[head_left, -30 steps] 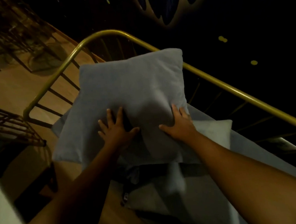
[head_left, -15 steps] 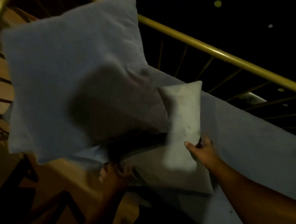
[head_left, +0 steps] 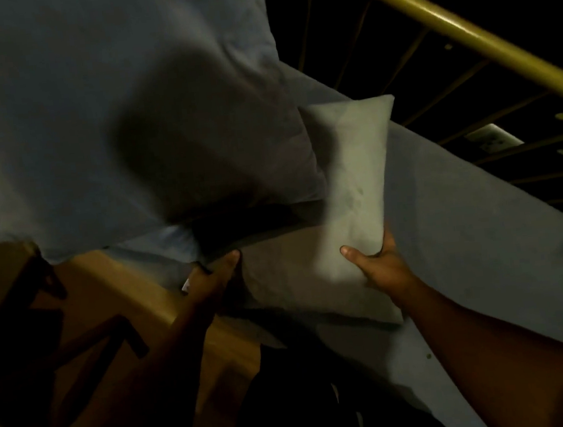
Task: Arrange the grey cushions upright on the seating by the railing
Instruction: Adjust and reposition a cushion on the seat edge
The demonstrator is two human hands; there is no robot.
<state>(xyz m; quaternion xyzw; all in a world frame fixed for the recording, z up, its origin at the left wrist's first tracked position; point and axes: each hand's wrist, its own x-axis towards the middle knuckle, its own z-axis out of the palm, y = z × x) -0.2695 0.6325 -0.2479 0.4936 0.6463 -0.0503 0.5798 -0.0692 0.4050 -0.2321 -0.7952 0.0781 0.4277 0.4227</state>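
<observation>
A large blue-grey cushion (head_left: pixel 125 108) stands upright at the upper left, leaning toward the railing. To its right a smaller pale grey cushion (head_left: pixel 351 206) lies tilted on the grey seat pad (head_left: pixel 482 245). My right hand (head_left: pixel 381 265) grips the pale cushion's right lower edge, thumb on its face. At the cushion's left edge is my left hand (head_left: pixel 214 278), fingers curled on the fabric in shadow. Part of the pale cushion is hidden under the large one.
A yellow metal railing (head_left: pixel 462 30) with thin bars runs diagonally behind the seat, with darkness beyond. The wooden seat frame (head_left: pixel 166 314) shows at the lower left. Dark wooden furniture (head_left: pixel 44 339) stands at the left. A dark bag-like shape (head_left: pixel 308 400) lies below the cushions.
Both hands left the large cushion, which now stands on its own, and moved down to the smaller pale cushion. They have closed on its two sides. The view dropped closer.
</observation>
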